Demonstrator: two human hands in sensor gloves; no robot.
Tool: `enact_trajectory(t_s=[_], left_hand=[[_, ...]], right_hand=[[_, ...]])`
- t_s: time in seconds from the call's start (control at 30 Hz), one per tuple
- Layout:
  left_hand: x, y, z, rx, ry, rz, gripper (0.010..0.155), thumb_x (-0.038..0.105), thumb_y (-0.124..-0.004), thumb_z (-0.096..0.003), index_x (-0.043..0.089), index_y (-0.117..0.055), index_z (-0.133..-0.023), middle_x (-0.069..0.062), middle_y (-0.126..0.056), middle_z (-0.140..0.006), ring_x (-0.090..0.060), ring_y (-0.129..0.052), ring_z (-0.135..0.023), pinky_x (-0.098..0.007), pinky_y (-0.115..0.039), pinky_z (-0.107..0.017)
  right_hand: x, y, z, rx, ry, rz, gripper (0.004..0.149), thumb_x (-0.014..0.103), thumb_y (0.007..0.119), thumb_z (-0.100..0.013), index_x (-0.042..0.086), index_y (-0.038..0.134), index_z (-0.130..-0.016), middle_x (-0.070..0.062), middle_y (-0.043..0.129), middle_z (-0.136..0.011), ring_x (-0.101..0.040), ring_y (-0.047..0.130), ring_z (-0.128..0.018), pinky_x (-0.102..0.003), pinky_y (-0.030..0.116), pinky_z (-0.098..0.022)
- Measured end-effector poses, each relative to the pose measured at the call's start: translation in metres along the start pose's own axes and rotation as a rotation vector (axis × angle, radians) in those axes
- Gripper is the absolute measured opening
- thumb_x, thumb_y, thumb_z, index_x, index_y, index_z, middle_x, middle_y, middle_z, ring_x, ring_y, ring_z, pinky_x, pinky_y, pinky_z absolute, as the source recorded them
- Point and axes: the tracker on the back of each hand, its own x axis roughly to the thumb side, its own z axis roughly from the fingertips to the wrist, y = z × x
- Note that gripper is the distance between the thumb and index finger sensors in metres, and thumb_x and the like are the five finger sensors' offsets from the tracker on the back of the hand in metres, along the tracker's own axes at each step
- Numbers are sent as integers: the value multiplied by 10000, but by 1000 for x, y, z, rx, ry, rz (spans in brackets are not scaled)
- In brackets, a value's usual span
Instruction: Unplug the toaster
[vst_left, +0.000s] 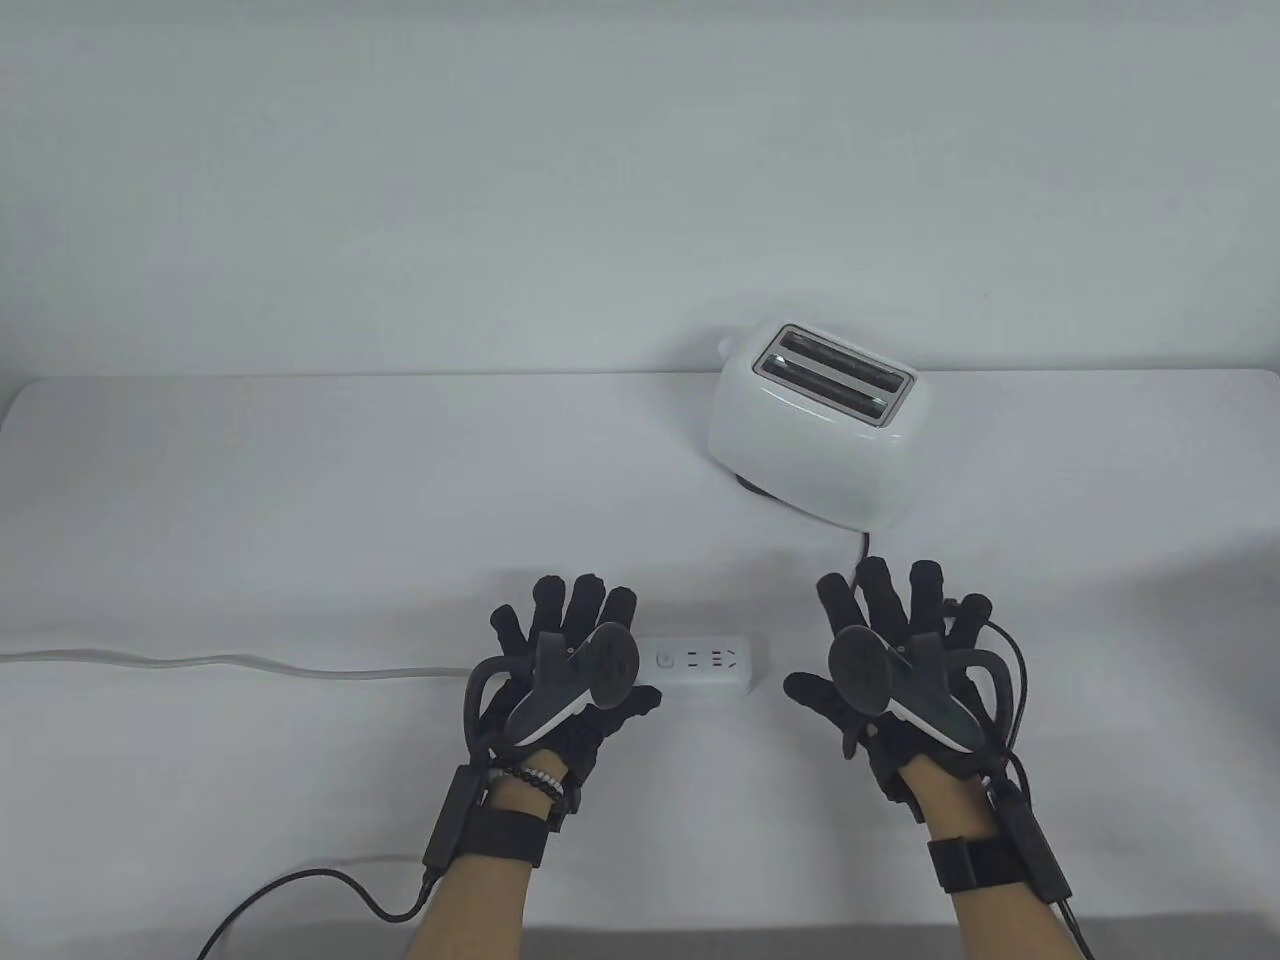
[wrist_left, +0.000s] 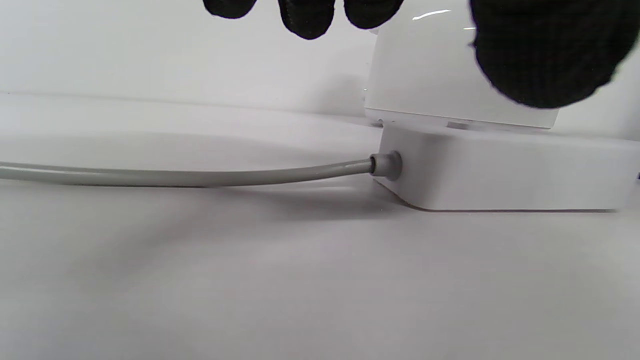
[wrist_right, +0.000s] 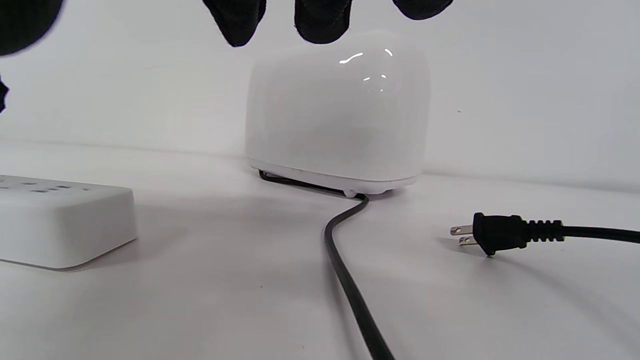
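A white two-slot toaster (vst_left: 815, 425) stands at the back of the table; it also shows in the right wrist view (wrist_right: 337, 115). Its black cord (wrist_right: 345, 270) runs from under it toward me. The black two-pin plug (wrist_right: 495, 234) lies loose on the table to the right, out of the white power strip (vst_left: 700, 668), whose end shows in the left wrist view (wrist_left: 500, 170). My left hand (vst_left: 570, 650) hovers with fingers spread over the strip's left end. My right hand (vst_left: 900, 640) hovers with fingers spread right of the strip. Both hands hold nothing.
The strip's grey cable (vst_left: 200, 668) runs left along the table and off its edge; it also shows in the left wrist view (wrist_left: 175, 176). A thin black glove wire (vst_left: 300, 890) lies near the front edge at the left. A white wall stands behind the table.
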Motion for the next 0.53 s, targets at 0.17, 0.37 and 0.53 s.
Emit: enact_trajectory(t_s=[0.17, 0.37, 0.53], left_hand=[[1, 0, 0, 4, -9, -1, 1012, 726, -749, -362, 431, -239, -1185, 16, -275, -1329, -445, -231, -1226, -769, -275, -796], [3, -1, 0, 5, -22, 2, 1012, 724, -749, -362, 429, -241, -1185, 15, -276, -1329, -443, -228, -1227, -767, -273, -797], [4, -2, 0, 1, -27, 5, 1009, 724, -750, -363, 433, -241, -1184, 15, -275, -1330, -445, -224, -1227, -769, -267, -797]], right_hand=[[3, 4, 2, 13, -16, 23, 1002, 781, 684, -278, 304, 381, -1106, -133, 307, -1201, -586, 277, -1024, -841, 267, -588], [4, 4, 2, 24, -16, 26, 1002, 779, 686, -278, 304, 383, -1106, -134, 307, -1201, -586, 276, -1025, -842, 267, -586], [4, 4, 4, 24, -12, 32, 1002, 779, 687, -276, 303, 386, -1105, -133, 309, -1201, -586, 282, -1025, -842, 268, -587]])
